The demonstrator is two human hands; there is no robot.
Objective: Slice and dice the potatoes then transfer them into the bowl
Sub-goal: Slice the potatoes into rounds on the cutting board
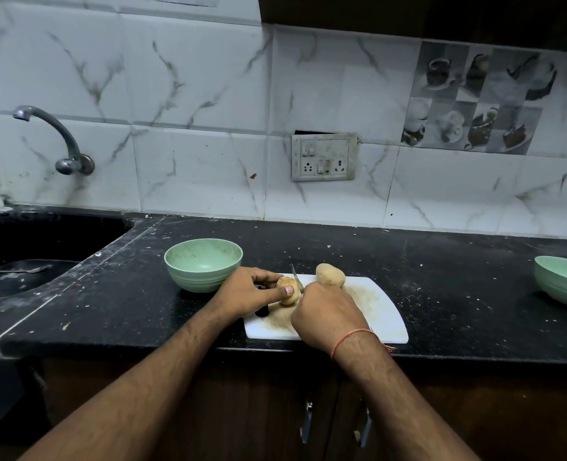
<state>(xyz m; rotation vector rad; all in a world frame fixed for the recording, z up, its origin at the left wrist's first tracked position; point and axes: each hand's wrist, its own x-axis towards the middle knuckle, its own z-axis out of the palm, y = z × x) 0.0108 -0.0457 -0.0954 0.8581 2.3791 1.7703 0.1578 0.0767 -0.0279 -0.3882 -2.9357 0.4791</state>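
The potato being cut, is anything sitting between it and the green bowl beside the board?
Only the left hand holding the potato lies that way. Otherwise nothing visible blocks the way to the green bowl, just bare cutting board and counter.

- My right hand [325, 314] covers the knife [296, 277] handle; only the blade tip shows.
- My left hand [252, 291] hides part of the small potato [292, 292].
- The cutting board [382, 311] is partly under my hands.
- The second bowl [563, 281] is cut off at the right edge.
- The sink [42, 241] interior is too dark to read.
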